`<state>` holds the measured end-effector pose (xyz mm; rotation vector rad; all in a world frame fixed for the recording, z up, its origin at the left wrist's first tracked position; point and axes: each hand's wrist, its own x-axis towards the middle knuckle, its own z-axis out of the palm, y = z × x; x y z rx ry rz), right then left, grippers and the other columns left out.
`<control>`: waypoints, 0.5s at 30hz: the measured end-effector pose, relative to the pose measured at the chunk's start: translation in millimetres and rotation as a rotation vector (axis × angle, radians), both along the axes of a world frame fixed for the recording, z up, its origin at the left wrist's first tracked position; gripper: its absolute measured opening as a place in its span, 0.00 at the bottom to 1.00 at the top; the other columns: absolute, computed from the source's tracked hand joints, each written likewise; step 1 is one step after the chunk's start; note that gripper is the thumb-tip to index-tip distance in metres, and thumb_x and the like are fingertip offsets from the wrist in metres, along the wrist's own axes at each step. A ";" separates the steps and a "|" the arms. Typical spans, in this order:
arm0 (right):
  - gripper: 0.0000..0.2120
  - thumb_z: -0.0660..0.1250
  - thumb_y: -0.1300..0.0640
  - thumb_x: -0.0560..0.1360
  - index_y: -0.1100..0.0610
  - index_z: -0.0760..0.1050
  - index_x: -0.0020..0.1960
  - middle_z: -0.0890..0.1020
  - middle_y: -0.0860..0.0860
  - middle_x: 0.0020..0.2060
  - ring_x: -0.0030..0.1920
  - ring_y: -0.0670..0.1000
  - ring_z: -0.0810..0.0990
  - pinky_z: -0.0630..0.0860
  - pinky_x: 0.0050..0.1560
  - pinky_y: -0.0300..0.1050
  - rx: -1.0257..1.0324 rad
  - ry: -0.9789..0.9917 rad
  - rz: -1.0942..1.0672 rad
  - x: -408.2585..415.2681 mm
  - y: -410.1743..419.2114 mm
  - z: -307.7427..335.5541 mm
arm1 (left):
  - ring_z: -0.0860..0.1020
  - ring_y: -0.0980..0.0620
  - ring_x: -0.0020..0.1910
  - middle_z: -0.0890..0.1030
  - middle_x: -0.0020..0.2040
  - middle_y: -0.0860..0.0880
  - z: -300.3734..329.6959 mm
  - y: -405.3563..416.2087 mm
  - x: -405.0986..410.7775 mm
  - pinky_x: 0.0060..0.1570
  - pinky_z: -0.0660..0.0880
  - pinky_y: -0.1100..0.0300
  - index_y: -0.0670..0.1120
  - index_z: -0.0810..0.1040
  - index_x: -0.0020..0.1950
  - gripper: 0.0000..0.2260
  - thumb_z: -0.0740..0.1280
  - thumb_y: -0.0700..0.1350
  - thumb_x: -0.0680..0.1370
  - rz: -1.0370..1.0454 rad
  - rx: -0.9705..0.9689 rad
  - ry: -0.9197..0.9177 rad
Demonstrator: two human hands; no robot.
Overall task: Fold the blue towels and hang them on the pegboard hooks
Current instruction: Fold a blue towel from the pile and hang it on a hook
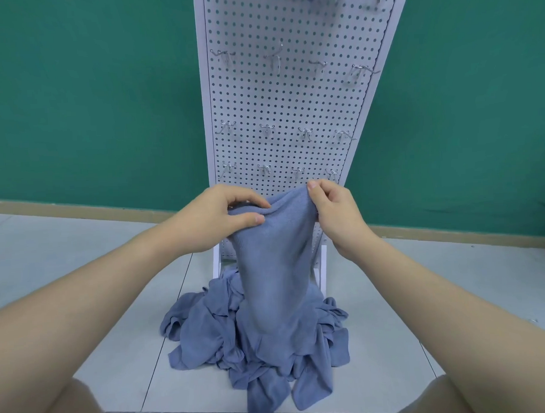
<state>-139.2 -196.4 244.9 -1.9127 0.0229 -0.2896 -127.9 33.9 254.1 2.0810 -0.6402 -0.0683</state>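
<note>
the left hand (217,216) and right hand (335,213) each pinch the top edge of a blue towel (275,268), held up so it hangs onto the heap of towels (255,341) on the tiled floor (81,292). behind stands the white pegboard (291,96) with bare hooks (305,133), before a green wall (88,105).

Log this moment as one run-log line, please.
step: lifting one towel | left hand: pinches blue terry towel top edge | right hand: pinches same edge | heap of blue towels: on floor | white pegboard: lower hooks bare
</note>
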 end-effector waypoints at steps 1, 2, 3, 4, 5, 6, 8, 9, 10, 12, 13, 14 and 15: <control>0.23 0.60 0.44 0.83 0.65 0.72 0.47 0.69 0.53 0.38 0.40 0.52 0.66 0.69 0.44 0.53 -0.012 -0.014 0.000 -1.2 0.1 1.8 | 0.82 0.58 0.45 0.86 0.49 0.54 -0.9 -0.4 0.0 0.45 0.78 0.67 0.54 0.85 0.53 0.05 0.75 0.45 0.79 -0.002 -0.005 0.035; 0.22 0.59 0.47 0.85 0.67 0.71 0.46 0.68 0.53 0.38 0.39 0.51 0.65 0.65 0.43 0.49 -0.028 -0.026 -0.002 -1.9 -0.6 2.7 | 0.81 0.55 0.40 0.85 0.46 0.51 -1.6 -0.7 -0.1 0.41 0.79 0.63 0.54 0.84 0.51 0.04 0.75 0.46 0.78 0.004 0.001 0.060; 0.21 0.59 0.49 0.86 0.68 0.70 0.46 0.66 0.53 0.37 0.38 0.51 0.63 0.63 0.42 0.47 -0.046 -0.035 -0.003 -2.5 -1.3 3.1 | 0.80 0.53 0.37 0.84 0.43 0.50 -2.1 -0.2 -0.1 0.39 0.80 0.61 0.53 0.84 0.49 0.03 0.75 0.46 0.78 0.014 0.015 0.074; 0.21 0.59 0.50 0.86 0.68 0.70 0.46 0.66 0.53 0.37 0.37 0.50 0.63 0.62 0.40 0.46 -0.058 -0.040 -0.003 -2.8 -2.4 2.9 | 0.80 0.54 0.35 0.83 0.41 0.52 -2.2 0.3 -0.3 0.38 0.80 0.60 0.51 0.83 0.47 0.02 0.75 0.47 0.78 0.017 0.033 0.079; 0.21 0.59 0.50 0.86 0.68 0.70 0.46 0.66 0.54 0.37 0.37 0.50 0.62 0.61 0.38 0.46 -0.066 -0.045 -0.007 -2.5 -3.6 2.6 | 0.79 0.55 0.34 0.82 0.37 0.52 -2.1 1.1 -0.1 0.38 0.80 0.59 0.49 0.83 0.44 0.06 0.75 0.48 0.78 0.012 0.055 0.079; 0.21 0.59 0.50 0.86 0.68 0.70 0.47 0.66 0.54 0.37 0.37 0.50 0.62 0.61 0.37 0.46 -0.068 -0.050 -0.013 -1.7 -4.8 2.2 | 0.78 0.54 0.32 0.79 0.34 0.51 -2.2 2.2 0.3 0.38 0.80 0.58 0.45 0.81 0.40 0.11 0.74 0.50 0.78 -0.001 0.088 0.073; 0.20 0.59 0.50 0.86 0.66 0.71 0.46 0.66 0.53 0.37 0.37 0.50 0.63 0.63 0.38 0.45 -0.065 -0.065 -0.028 0.0 -6.7 2.4 | 0.70 0.52 0.31 0.69 0.31 0.46 -1.5 3.0 -0.8 0.38 0.77 0.51 0.37 0.75 0.36 0.23 0.72 0.56 0.79 -0.028 0.185 0.058; 0.19 0.59 0.51 0.86 0.64 0.71 0.44 0.66 0.53 0.36 0.37 0.50 0.64 0.63 0.38 0.45 -0.067 -0.076 -0.035 0.6 -7.5 2.5 | 0.66 0.51 0.31 0.66 0.32 0.45 -1.9 2.9 -1.2 0.35 0.73 0.49 0.36 0.73 0.36 0.27 0.70 0.59 0.79 -0.036 0.239 0.046; 0.18 0.59 0.51 0.86 0.62 0.71 0.43 0.66 0.53 0.36 0.37 0.49 0.64 0.64 0.39 0.45 -0.073 -0.085 -0.036 0.6 -8.2 2.5 | 0.63 0.50 0.32 0.65 0.33 0.45 -2.5 2.8 -1.7 0.34 0.66 0.50 0.36 0.71 0.36 0.28 0.69 0.61 0.79 -0.043 0.286 0.037; 0.19 0.59 0.51 0.86 0.64 0.69 0.42 0.66 0.53 0.36 0.36 0.49 0.64 0.63 0.39 0.46 -0.093 -0.084 -0.031 1.5 -10.5 -0.1 | 0.63 0.51 0.33 0.67 0.34 0.47 -4.2 1.8 -2.2 0.36 0.62 0.54 0.40 0.70 0.34 0.27 0.70 0.62 0.78 -0.058 0.332 0.021; 0.20 0.59 0.51 0.86 0.66 0.68 0.43 0.65 0.53 0.36 0.36 0.49 0.63 0.63 0.40 0.46 -0.101 -0.076 -0.034 2.2 -11.9 -1.8 | 0.65 0.52 0.32 0.70 0.34 0.52 -4.7 0.9 -3.1 0.37 0.64 0.56 0.43 0.73 0.33 0.24 0.71 0.60 0.78 -0.066 0.339 0.008; 0.21 0.59 0.51 0.86 0.67 0.67 0.43 0.65 0.53 0.35 0.36 0.50 0.63 0.63 0.40 0.46 -0.102 -0.067 -0.038 3.1 -13.4 -3.7 | 0.68 0.56 0.32 0.72 0.34 0.57 -4.3 -0.9 -5.4 0.38 0.67 0.60 0.48 0.77 0.33 0.19 0.72 0.58 0.78 -0.083 0.330 -0.015; 0.21 0.59 0.49 0.86 0.66 0.67 0.44 0.65 0.53 0.35 0.36 0.50 0.63 0.65 0.40 0.47 -0.092 -0.060 -0.040 3.7 -14.1 -4.6 | 0.71 0.58 0.34 0.75 0.36 0.59 -3.0 -3.6 -8.0 0.39 0.67 0.65 0.51 0.81 0.35 0.14 0.72 0.55 0.79 -0.109 0.298 -0.049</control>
